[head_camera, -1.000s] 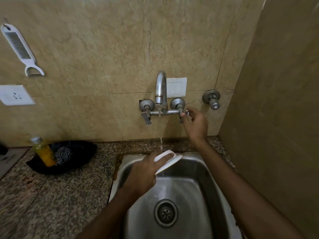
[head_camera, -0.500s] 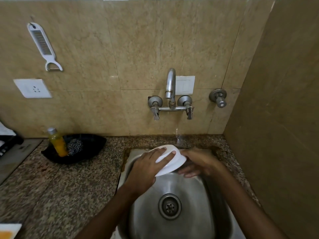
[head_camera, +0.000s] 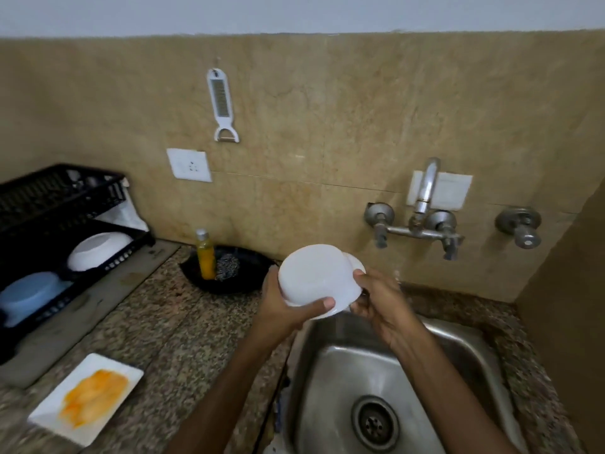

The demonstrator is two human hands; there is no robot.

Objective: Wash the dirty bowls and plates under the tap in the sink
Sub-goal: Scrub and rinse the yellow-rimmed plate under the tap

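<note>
A white bowl (head_camera: 316, 276) is held bottom-up above the left rim of the steel sink (head_camera: 458, 352). My left hand (head_camera: 284, 306) grips its near left side, thumb across the rim. My right hand (head_camera: 379, 303) holds its right edge. The tap (head_camera: 425, 191) on the wall to the right shows no clear stream. On the counter at lower left lies a white square plate (head_camera: 88, 398) smeared with orange. A black rack (head_camera: 39, 224) at far left holds a white bowl (head_camera: 98, 250) and a blue bowl (head_camera: 29, 294), both upside down.
A black dish (head_camera: 248, 273) against the wall holds an orange bottle (head_camera: 205, 255) and a steel scrubber (head_camera: 227, 263). A peeler (head_camera: 222, 106) hangs above a wall socket (head_camera: 190, 165). A side wall closes off the right. A spare valve (head_camera: 520, 227) sticks out beside the tap.
Both hands lifted the white bowl out from under the tap and carried it left, turned bottom-up. A second ago my right hand was on the tap's handle. The view swung left, showing rack and plate.
</note>
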